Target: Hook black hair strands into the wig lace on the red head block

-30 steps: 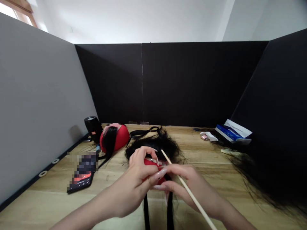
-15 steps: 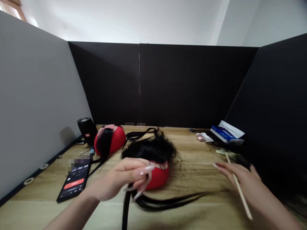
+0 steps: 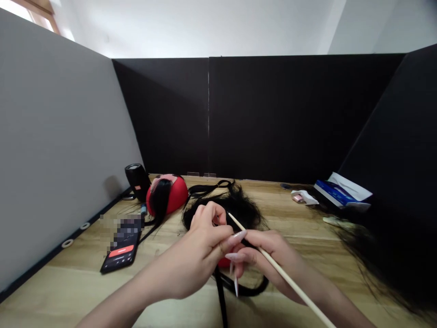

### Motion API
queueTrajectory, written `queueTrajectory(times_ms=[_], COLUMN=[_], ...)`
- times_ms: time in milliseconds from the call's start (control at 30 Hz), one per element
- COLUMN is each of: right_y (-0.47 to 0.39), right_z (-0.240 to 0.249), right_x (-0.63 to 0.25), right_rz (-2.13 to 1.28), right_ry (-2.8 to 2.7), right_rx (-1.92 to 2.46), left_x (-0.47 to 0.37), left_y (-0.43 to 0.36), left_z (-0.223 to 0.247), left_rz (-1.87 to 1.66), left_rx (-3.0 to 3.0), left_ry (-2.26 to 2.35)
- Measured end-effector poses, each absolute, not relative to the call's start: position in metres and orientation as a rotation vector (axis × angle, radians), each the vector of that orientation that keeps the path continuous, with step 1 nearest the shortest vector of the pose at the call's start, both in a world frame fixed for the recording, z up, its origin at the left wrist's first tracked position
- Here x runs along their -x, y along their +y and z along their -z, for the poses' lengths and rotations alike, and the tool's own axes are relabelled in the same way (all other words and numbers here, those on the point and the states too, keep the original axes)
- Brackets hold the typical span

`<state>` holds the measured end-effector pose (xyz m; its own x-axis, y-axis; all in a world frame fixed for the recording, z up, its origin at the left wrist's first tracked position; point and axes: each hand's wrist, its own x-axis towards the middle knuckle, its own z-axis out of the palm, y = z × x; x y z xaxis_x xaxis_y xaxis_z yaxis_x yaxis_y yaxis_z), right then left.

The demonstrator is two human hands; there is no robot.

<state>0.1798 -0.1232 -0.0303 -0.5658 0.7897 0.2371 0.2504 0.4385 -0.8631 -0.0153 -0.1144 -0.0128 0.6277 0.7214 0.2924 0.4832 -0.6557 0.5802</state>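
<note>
The left hand [image 3: 206, 248] is curled, its thumb reaching to the right hand's fingertips; whether it pinches anything is hidden by its own fingers. The right hand [image 3: 273, 253] is partly closed, holding a slender, smooth pale stick [image 3: 283, 273] that slants from a narrow tip near the left fingers to the near right; its long, glossy nails show beside a dark strand.

Under the hands sits a red rounded form [image 3: 224, 262], mostly covered; loose, wispy black hair [image 3: 244, 207] spreads over the wooden tabletop [image 3: 283, 218] just beyond, and sleek locks [image 3: 221, 296] trail to the near side.

To the far left stands a second red dome [image 3: 178, 193], smooth, with a pinkish patch and straight black hair draped down it; beside it is a black cylindrical speaker [image 3: 136, 182]; nearer lies a flat phone [image 3: 123, 253], its screen partly pixelated; two pale rings [image 3: 67, 243] lie at the left edge.

At far right are crumpled white paper [image 3: 308, 197] and an open blue-and-white box [image 3: 336, 193]; a frizzy dark hair mass [image 3: 385, 250] fills the right side.
</note>
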Motion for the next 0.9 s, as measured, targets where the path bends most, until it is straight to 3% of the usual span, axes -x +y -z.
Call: queueTrajectory(times_ms=[267,400,567,700,900], right_y=[-0.108,-0.099,-0.094,-0.085,-0.075], right_z=[0.026,0.013,0.005,0.014,0.028], right_x=[-0.176,-0.192,-0.199,-0.194,-0.191], right_rz=[-0.796,-0.528,-0.977,-0.851,-0.797], right_ry=[-1.894,-1.677,-1.288,-1.226,-1.401], right_rx=[0.910,0.992,0.604,0.701,0.876], left_x=[0.034,0.068,0.130,0.155,0.154], left_y=[-0.109,-0.118,-0.129,-0.150,-0.160], left_z=[0.025,0.069,0.161,0.199,0.194], left_rz=[-0.841,-0.960,-1.094,-0.717,-0.429], left_rx=[-2.057,-1.976,-2.073,-1.875,-1.747], left_ry=[0.833,1.248,2.180,2.815,2.940])
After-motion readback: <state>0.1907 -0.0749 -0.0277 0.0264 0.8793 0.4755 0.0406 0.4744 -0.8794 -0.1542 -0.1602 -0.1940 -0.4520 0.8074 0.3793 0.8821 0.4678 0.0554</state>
